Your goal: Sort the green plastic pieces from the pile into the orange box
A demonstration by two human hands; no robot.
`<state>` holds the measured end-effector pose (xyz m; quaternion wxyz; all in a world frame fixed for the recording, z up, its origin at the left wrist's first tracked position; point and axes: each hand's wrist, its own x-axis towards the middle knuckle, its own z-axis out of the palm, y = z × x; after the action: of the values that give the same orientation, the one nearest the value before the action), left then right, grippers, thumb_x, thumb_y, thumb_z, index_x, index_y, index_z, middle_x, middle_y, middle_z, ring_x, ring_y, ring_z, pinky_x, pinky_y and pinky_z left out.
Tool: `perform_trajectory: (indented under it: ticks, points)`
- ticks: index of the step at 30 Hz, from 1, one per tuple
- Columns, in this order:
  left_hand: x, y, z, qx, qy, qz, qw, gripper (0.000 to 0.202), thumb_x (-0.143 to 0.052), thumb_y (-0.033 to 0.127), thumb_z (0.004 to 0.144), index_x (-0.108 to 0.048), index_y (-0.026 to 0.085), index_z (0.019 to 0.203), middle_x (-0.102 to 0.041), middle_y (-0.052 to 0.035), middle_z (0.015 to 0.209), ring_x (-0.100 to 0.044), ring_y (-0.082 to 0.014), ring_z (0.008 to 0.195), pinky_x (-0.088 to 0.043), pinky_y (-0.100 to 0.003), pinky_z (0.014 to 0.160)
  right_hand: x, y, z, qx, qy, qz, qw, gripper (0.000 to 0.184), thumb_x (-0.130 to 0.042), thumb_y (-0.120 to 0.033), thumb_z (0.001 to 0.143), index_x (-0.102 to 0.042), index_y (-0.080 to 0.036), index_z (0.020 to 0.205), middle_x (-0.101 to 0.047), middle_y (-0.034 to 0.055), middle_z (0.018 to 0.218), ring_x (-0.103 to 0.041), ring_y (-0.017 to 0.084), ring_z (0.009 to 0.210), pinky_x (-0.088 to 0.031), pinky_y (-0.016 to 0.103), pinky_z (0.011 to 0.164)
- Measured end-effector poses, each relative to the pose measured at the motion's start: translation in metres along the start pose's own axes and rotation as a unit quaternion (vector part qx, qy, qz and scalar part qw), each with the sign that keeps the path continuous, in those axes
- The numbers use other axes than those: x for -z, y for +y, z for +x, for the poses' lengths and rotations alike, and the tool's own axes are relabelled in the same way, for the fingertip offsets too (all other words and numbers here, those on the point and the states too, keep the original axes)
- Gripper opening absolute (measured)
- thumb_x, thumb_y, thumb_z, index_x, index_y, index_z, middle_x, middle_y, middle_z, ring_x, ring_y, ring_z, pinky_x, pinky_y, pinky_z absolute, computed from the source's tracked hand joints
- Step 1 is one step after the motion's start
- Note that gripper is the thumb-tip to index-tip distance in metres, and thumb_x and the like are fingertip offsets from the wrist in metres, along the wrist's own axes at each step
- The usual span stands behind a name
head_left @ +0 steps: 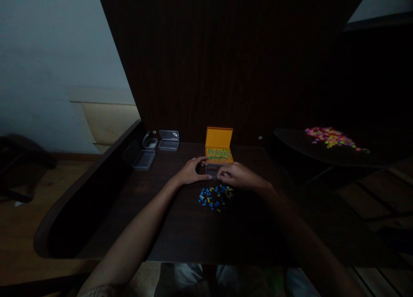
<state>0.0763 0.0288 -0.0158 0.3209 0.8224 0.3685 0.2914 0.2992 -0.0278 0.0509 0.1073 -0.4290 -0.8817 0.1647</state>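
Note:
My left hand (192, 171) holds the left end of a small clear plastic box (211, 171), thumb along its front and fingers at the back. Over the box's right side is my right hand (237, 175), its fingers curled together; whatever they may pinch is hidden. Just in front of the box lies a loose pile of small blue, yellow and pale pieces (211, 197). Directly behind it stands an orange box (219, 138) with its lid raised, holding many small green pieces (218, 154).
Clear plastic cases (168, 145) stand open at the back left, with a shallow clear tray (144, 160) nearby. A raised side panel (97, 185) borders the dark table (180, 232) on the left. Far right, a heap of pink, red and yellow pieces (332, 138) lies on another surface.

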Motion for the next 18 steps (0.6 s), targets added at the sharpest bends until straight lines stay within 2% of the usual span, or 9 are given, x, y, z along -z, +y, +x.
perform_trajectory:
  ticks: [7,18]
  points:
    - [0.000,0.001,0.000,0.006,-0.001,0.012,1.000,0.078,-0.080,0.048,0.066,-0.051,0.019,0.132,-0.065,-0.0100,0.116,-0.059,-0.0284,0.109,-0.045,-0.043,0.099,-0.001,0.016,0.018,-0.031,-0.048,-0.062,0.996,0.023,-0.050,-0.024,0.091,-0.072,-0.018,0.094,-0.072,0.0067,0.091,-0.063,0.018,0.079,-0.038,0.024,0.067]
    - [0.002,0.005,-0.001,0.009,-0.004,0.019,1.000,0.079,-0.081,0.046,0.067,-0.050,0.018,0.134,-0.065,-0.0100,0.118,-0.058,-0.0291,0.111,-0.044,-0.044,0.100,-0.005,0.011,0.031,-0.003,-0.098,-0.125,0.987,0.024,-0.050,-0.022,0.093,-0.074,-0.017,0.092,-0.073,0.0091,0.090,-0.065,0.019,0.079,-0.039,0.026,0.067]
